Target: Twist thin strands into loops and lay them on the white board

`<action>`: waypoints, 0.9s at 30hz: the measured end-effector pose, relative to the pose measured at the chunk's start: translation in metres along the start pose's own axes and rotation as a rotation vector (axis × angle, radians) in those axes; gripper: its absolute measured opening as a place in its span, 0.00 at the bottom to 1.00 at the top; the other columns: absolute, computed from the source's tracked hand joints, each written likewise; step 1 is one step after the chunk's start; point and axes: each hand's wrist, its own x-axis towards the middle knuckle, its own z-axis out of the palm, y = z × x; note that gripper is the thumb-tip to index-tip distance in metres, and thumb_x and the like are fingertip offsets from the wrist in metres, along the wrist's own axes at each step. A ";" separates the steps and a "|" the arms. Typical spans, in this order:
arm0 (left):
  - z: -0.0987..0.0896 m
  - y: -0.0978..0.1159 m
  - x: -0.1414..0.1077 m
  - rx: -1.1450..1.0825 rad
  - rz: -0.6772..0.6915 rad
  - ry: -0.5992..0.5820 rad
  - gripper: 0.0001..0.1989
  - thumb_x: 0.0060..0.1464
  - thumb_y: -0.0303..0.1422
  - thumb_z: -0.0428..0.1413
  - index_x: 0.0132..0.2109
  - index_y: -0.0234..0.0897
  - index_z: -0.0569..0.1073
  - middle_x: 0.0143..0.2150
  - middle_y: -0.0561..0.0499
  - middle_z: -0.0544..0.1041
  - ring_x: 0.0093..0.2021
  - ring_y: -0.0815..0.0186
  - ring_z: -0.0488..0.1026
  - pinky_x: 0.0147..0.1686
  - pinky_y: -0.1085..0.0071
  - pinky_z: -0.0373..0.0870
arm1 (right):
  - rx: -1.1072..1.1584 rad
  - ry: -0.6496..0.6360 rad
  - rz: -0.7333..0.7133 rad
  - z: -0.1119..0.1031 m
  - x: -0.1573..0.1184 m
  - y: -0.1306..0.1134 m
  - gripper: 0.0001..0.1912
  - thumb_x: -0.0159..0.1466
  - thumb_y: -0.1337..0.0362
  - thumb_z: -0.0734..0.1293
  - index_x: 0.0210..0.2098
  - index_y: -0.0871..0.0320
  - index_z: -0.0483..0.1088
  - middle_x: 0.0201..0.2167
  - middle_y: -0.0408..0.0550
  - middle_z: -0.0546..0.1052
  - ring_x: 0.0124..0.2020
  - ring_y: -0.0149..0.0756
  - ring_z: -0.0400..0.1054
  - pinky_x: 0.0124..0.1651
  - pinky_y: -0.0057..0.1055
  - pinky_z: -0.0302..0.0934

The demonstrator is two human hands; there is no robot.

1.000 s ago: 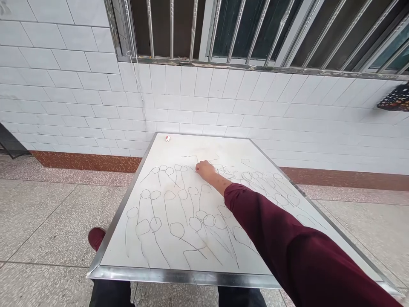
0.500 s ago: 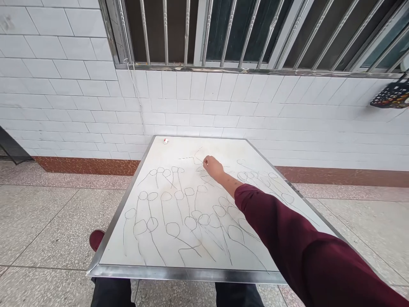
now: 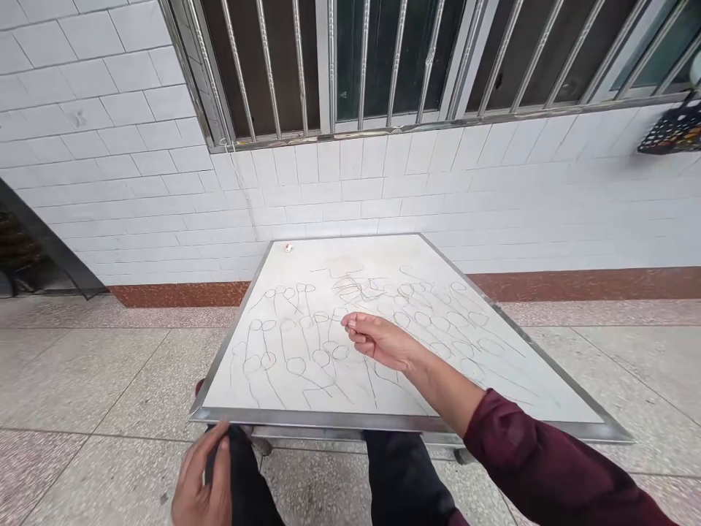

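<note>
A white board (image 3: 323, 256) with a metal frame lies flat in front of me, covered with thin drawn circles and trailing lines. Above its middle is my right hand (image 3: 377, 340), thumb and fingers pinched together; whatever they hold, if anything, is too small to name. At the lower left, my left hand (image 3: 202, 478) is beside my dark trouser leg, just below the board's near left corner, with thumb and fingers apart. A small red and white object (image 3: 288, 248) sits near the board's far left corner.
Behind the board stands a white tiled wall (image 3: 307, 193) with a barred window (image 3: 394, 66). A dark patterned basket (image 3: 671, 131) hangs at the right. My legs (image 3: 405, 475) are under the near edge, over a speckled floor (image 3: 131, 372).
My right hand has moved back from the far part of the board toward me. My left hand has come into view at the lower left. The camera view has shifted.
</note>
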 end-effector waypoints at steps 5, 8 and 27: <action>0.017 0.092 0.021 -0.040 0.336 -0.257 0.22 0.62 0.37 0.50 0.62 0.43 0.64 0.63 0.46 0.67 0.64 0.56 0.60 0.62 0.55 0.57 | 0.326 -0.180 0.240 0.036 -0.052 0.022 0.10 0.55 0.65 0.75 0.33 0.64 0.73 0.26 0.41 0.64 0.21 0.18 0.47 0.19 0.15 0.40; 0.026 0.107 0.015 -0.169 0.240 -0.452 0.22 0.63 0.38 0.49 0.63 0.43 0.63 0.56 0.46 0.75 0.59 0.59 0.68 0.59 0.57 0.60 | 0.360 -0.207 0.270 0.044 -0.068 0.030 0.09 0.56 0.67 0.74 0.33 0.65 0.73 0.26 0.41 0.64 0.21 0.17 0.48 0.18 0.14 0.40; 0.028 0.127 -0.036 -1.001 -0.518 -0.699 0.11 0.59 0.36 0.57 0.42 0.32 0.76 0.37 0.44 0.82 0.37 0.63 0.80 0.43 0.66 0.74 | 0.407 -0.008 0.233 0.059 -0.103 0.068 0.14 0.50 0.63 0.79 0.33 0.61 0.75 0.25 0.40 0.71 0.23 0.19 0.60 0.26 0.17 0.55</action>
